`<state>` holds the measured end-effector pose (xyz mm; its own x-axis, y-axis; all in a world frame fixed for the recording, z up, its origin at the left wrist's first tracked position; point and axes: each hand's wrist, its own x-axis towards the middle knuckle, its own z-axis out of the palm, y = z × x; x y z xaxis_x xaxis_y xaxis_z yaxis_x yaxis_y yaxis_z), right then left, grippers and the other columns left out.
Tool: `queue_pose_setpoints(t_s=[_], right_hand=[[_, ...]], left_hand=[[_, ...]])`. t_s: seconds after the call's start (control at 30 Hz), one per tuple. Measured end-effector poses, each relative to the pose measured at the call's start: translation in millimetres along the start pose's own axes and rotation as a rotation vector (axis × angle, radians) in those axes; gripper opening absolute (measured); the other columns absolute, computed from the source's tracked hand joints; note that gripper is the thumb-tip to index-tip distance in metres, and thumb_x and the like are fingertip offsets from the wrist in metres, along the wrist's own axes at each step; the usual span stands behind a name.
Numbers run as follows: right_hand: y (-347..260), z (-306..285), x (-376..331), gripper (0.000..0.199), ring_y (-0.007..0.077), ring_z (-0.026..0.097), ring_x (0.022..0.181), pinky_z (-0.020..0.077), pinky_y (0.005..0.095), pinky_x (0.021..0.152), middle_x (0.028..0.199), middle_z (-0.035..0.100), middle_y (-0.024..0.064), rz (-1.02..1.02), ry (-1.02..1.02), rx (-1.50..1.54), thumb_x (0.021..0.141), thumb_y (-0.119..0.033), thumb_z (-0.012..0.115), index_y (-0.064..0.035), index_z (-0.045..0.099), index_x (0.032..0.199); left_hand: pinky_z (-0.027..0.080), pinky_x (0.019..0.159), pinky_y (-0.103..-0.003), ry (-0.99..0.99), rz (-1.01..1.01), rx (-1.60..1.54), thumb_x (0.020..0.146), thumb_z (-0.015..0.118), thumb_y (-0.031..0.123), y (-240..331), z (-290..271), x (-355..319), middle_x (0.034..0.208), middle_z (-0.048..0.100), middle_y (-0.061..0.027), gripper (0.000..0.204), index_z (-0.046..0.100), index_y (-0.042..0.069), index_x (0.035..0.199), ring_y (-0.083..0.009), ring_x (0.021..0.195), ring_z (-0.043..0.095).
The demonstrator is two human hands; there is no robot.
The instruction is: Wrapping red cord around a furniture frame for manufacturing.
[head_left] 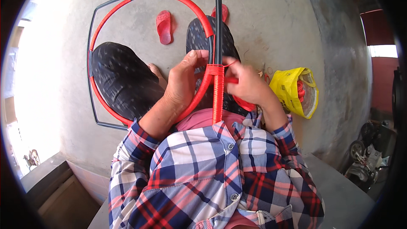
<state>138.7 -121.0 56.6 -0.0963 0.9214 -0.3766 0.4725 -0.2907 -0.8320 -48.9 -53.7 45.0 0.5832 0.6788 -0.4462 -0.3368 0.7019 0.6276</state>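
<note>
A dark grey metal frame (90, 38) with a red cord-wrapped hoop (186, 2) inside it rests across my knees. My left hand (183, 80) grips the hoop and the frame's right bar where they meet. My right hand (248, 84) pinches a red plastic cord (218, 97) just right of that joint. The cord is wound in tight turns down the bar toward my lap. A thin loop of cord stands up between my two hands.
A yellow plastic bag (292, 89) with red cord inside lies on the concrete floor at my right. Two red sandals (163, 26) lie ahead of my knees. Small wheeled machines stand at the far right. A low step runs along the lower left.
</note>
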Motion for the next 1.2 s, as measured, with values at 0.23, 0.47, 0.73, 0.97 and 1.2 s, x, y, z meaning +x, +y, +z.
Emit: queue_pose_setpoints(t_s=[0.23,0.47,0.73,0.97,1.2], right_hand=[[14.5,-9.1,17.6,0.066,0.0162,0.059,0.098,0.0481,0.0314,0.089,0.107,0.060,0.0117,-0.226,0.042,0.490,0.080,-0.004,0.067,-0.0038,0.038,0.140],[-24.4,9.5,30.9,0.050,0.0280,0.047,0.125,0.0377,0.0420,0.103,0.122,0.056,0.0112,-0.606,0.608,-0.396,0.074,-0.014,0.074,-0.0051,0.058,0.120],[-1.6,-10.8,21.7,0.019,0.0157,0.059,0.100,0.0451,0.0302,0.092,0.105,0.065,0.0082,-0.530,0.517,0.601,0.090,-0.016,0.063,-0.0014,0.062,0.104],[59.4,-91.5,-56.8,0.026,0.0105,0.054,0.077,0.0449,0.0252,0.072,0.081,0.060,0.0032,-0.001,-0.003,-0.087,0.085,-0.025,0.060,0.0015,0.061,0.083],[178.8,-147.3,-103.4,0.006,0.0146,0.050,0.064,0.0437,0.0263,0.059,0.068,0.050,0.0028,-0.336,1.024,1.282,0.089,-0.015,0.055,-0.0089,0.055,0.087]], left_hand=[[0.047,0.077,-0.026,0.121,-0.012,-0.094,0.098,0.049,0.015,-13.2,-8.7,13.0,0.099,0.060,-0.0056,0.014,0.052,0.005,0.107,-0.0148,0.082,0.058],[0.043,0.066,-0.025,0.212,0.446,0.220,0.098,0.051,0.022,-15.9,-4.9,3.3,0.089,0.056,-0.0042,0.018,0.048,0.005,0.104,-0.0114,0.072,0.050],[0.038,0.060,-0.021,0.061,0.636,0.206,0.097,0.049,0.019,-12.2,0.9,-0.5,0.083,0.052,-0.0027,0.016,0.050,0.004,0.104,-0.0084,0.066,0.045],[0.034,0.052,-0.021,0.195,0.196,0.135,0.099,0.045,0.026,-5.4,-9.7,10.6,0.079,0.051,-0.0010,0.027,0.047,0.006,0.118,-0.0066,0.056,0.040],[0.041,0.067,-0.025,0.083,0.019,0.128,0.101,0.038,0.037,-2.3,3.5,11.4,0.083,0.053,-0.0002,0.044,0.039,0.009,0.135,-0.0096,0.072,0.051]])
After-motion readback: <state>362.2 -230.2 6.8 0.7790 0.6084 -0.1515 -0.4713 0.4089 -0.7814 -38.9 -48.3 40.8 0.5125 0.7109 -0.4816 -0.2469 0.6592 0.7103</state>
